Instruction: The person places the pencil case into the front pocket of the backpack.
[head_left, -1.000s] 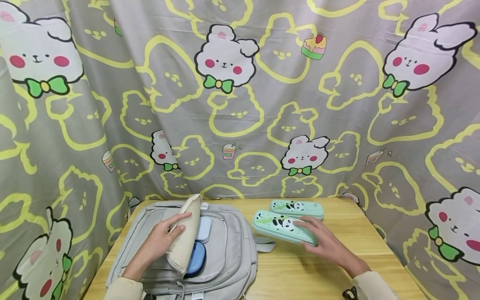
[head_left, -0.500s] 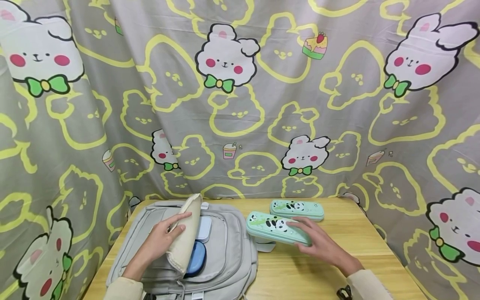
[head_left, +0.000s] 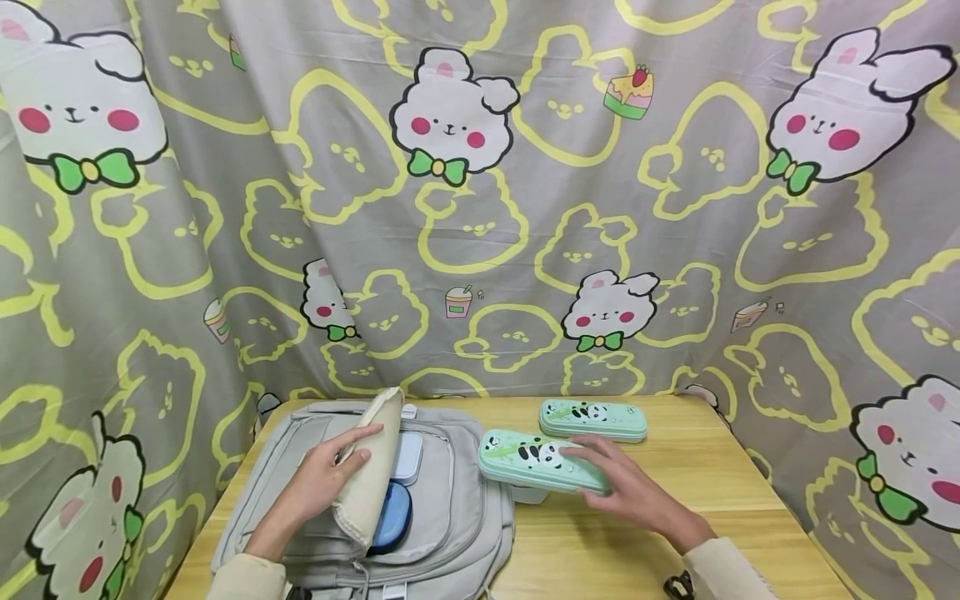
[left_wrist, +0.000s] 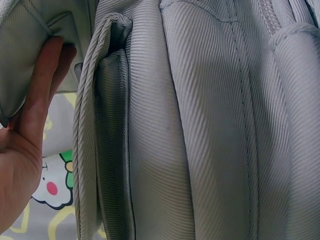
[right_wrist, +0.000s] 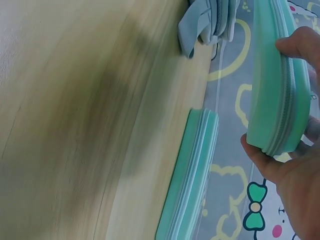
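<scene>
A grey backpack (head_left: 468, 500) lies on the table, its front pocket flap (head_left: 375, 475) lifted and pinched by my left hand (head_left: 322, 479). Inside the pocket opening sit a light blue case (head_left: 407, 458) and a dark blue rounded case (head_left: 392, 518). My right hand (head_left: 630, 487) grips the right end of a mint green panda pencil case (head_left: 525, 458), whose left end is over the backpack's right edge. In the right wrist view that case (right_wrist: 272, 90) is held above the table, zipper side showing, between thumb and fingers of the hand (right_wrist: 300, 185).
A second mint panda case (head_left: 622, 423) lies at the table's back, behind the held one. A grey strap (head_left: 529, 495) sticks out from the backpack's right side onto the wooden table (head_left: 675, 533). Patterned curtain (head_left: 480, 208) surrounds the table's back and sides.
My right hand has carried the panda case leftward, from over the table to the backpack's right edge. The left hand and the flap have stayed still.
</scene>
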